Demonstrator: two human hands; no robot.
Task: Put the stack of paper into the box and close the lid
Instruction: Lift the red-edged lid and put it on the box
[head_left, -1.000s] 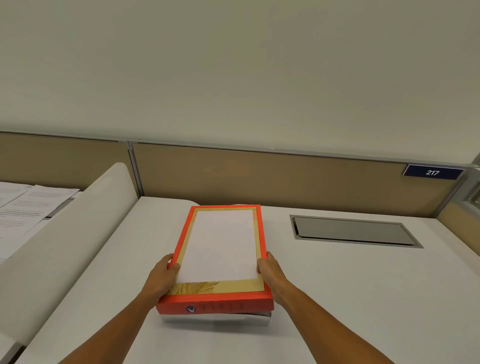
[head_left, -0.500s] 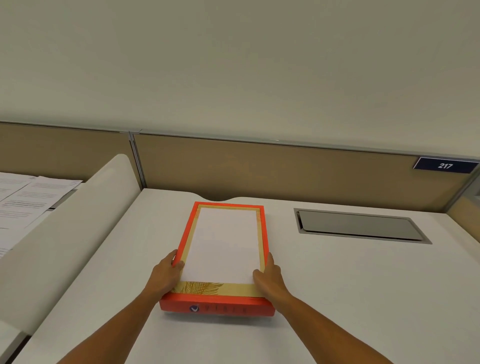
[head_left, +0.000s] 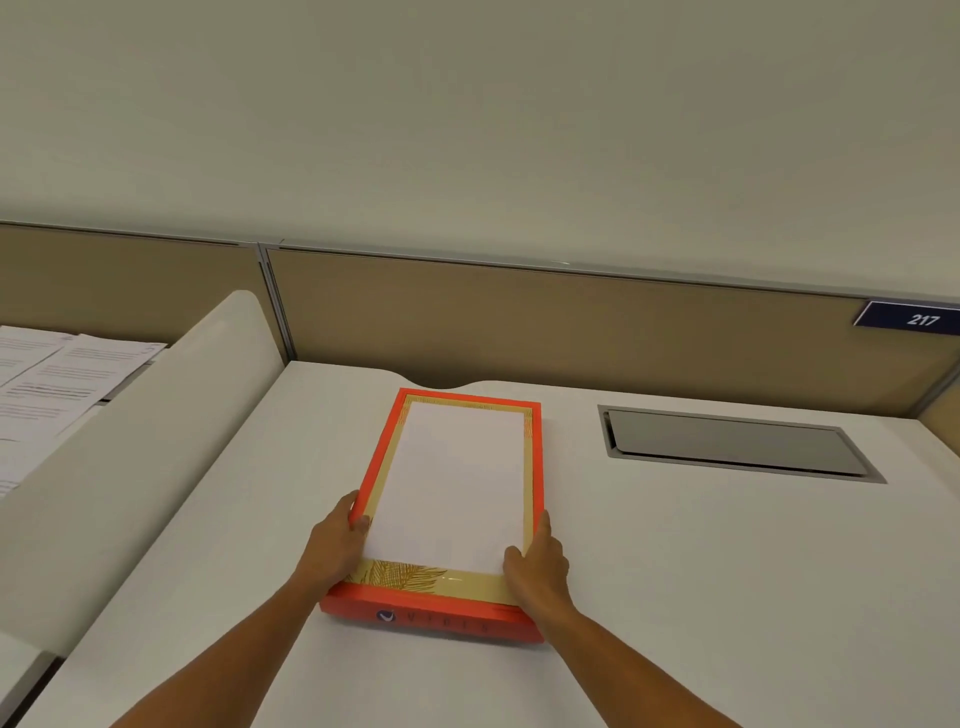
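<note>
Closing step. The lid (head_left: 451, 506) lies on the box at the desk's (head_left: 727, 571) near centre; the paper is judged hidden inside. Left hand (head_left: 332, 551) and right hand (head_left: 537, 569) clasp its near sides, fingers curled. Next: press level, release.

The white bench (head_left: 675, 571) carries one loose thing: an orange box (head_left: 431, 621) lying flat at its middle, long side running from 6 to 12 o'clock, with a white stack of paper (head_left: 452, 483) showing in its top. At 2 o'clock from the box, a grey hatch (head_left: 732, 441) sits flush in the benchtop, well apart from it.
</note>
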